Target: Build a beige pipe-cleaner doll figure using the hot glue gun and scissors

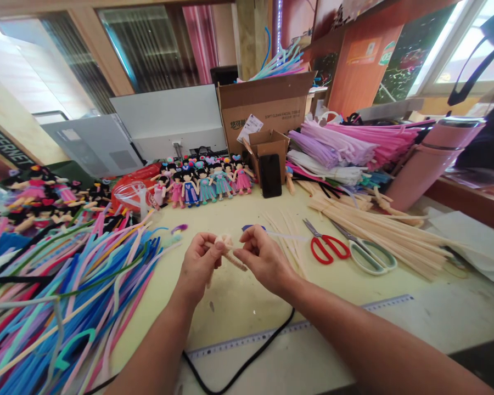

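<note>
Over the middle of the table, my left hand [201, 260] pinches a beige pipe cleaner [235, 261] that is bent into a small bundled shape. Its looped top shows above the thumb, and loose ends hang below and to the right. My right hand [261, 255] is close on the right, thumb and forefinger pressed together at the bundle's edge; a strand seems to run into the pinch. Behind the right hand lie several loose beige pipe cleaners [288, 238]. Red-handled scissors [330, 249] and a pair with pale green-white handles [372, 257] rest farther right.
Colourful pipe cleaners [102, 280] cover the left side. Finished dolls [203, 184] stand at the back beside a phone [270, 175] and cardboard boxes [267, 104]. Beige pipe cleaners [387, 236] and a pink flask [434, 164] are right. A ruler [247, 343] and black cord [247, 365] lie in front.
</note>
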Tool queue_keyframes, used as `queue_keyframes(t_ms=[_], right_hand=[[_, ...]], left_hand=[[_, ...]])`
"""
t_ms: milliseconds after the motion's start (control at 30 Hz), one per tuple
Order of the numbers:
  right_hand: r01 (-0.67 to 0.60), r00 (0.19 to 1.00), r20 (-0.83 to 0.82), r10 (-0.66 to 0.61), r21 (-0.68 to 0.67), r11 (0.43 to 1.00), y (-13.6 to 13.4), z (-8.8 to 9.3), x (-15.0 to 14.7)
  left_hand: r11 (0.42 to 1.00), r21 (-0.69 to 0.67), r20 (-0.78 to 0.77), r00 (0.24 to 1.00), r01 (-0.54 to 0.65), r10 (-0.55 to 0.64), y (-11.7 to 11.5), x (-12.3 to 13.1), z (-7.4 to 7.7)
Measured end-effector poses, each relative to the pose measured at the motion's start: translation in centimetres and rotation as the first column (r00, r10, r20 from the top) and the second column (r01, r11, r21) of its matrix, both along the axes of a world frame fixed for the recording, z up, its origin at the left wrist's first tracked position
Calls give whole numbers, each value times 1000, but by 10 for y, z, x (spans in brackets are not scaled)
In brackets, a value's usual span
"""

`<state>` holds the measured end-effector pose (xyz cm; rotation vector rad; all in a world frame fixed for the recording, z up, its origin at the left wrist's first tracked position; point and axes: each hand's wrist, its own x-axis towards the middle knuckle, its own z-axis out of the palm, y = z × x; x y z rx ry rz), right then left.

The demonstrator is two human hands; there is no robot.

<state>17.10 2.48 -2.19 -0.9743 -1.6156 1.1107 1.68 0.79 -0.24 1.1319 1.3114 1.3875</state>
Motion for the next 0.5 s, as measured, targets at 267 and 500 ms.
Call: queue_keyframes(t_ms=[267, 500], right_hand=[[-77, 897, 440, 50, 42, 996, 4, 26, 23], [-271, 433, 859, 275, -167, 948, 20, 36, 59]], left_hand=[[989, 69, 196, 974, -132, 116, 11, -24, 4], [989, 115, 328, 944, -88, 46, 11, -39, 12]])
